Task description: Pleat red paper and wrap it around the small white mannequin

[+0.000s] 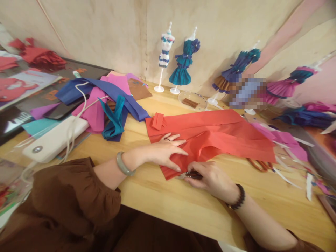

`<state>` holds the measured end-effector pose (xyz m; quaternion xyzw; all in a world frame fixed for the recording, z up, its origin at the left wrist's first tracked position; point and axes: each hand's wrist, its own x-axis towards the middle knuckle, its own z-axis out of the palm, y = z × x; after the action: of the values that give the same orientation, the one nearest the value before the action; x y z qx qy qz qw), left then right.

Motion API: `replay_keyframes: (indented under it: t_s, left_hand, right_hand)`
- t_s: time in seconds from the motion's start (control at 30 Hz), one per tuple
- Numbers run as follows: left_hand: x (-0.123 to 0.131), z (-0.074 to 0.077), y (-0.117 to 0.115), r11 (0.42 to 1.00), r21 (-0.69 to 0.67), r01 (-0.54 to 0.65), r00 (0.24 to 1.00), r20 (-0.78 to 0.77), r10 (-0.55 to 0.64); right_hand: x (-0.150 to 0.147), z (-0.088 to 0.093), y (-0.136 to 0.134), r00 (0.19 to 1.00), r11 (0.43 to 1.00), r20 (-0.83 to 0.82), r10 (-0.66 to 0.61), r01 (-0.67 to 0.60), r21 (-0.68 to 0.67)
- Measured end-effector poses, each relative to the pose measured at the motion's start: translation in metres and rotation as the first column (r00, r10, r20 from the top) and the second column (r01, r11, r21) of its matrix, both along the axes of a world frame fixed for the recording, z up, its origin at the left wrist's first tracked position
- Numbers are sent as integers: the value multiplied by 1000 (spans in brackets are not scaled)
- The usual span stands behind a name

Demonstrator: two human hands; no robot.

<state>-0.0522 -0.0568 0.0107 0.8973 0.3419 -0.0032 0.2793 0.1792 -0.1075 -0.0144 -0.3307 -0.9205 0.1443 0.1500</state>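
A large sheet of red paper (217, 134) lies spread on the wooden table (162, 199). My left hand (165, 152) presses flat on its near left part, fingers stretched out. My right hand (210, 176) sits at the sheet's near edge, fingers closed around a small dark tool (193, 174), with a pale tip poking out to the left. A small folded red piece (157, 120) rests on the sheet's far left corner.
Blue, pink and teal paper strips (110, 101) are heaped at the left beside a white power bank (55, 138) with a cable. Several miniature mannequins in paper dresses (183, 59) stand along the wall. Orange-handled scissors (258, 164) and scraps lie at the right.
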Motion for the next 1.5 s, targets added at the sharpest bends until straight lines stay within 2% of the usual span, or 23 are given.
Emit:
replay_keyframes:
  t_s: [0.17, 0.9, 1.17, 1.5]
  left_hand:
    - [0, 4, -1, 1000, -12, 9, 1000, -2, -9]
    - [0, 0, 1, 1000, 20, 23, 1000, 1, -23]
    - [0, -9, 1, 999, 47, 15, 999, 44, -17]
    - [1, -3, 0, 999, 35, 13, 1000, 0, -13]
  right_hand:
    - [-2, -2, -1, 1000, 1000, 8, 1, -1, -2]
    - [-2, 0, 0, 1000, 1000, -7, 21, -21, 1]
    - [-3, -3, 0, 1000, 1000, 0, 8, -8, -1]
    - [-1, -1, 1, 999, 999, -30, 31, -30, 22]
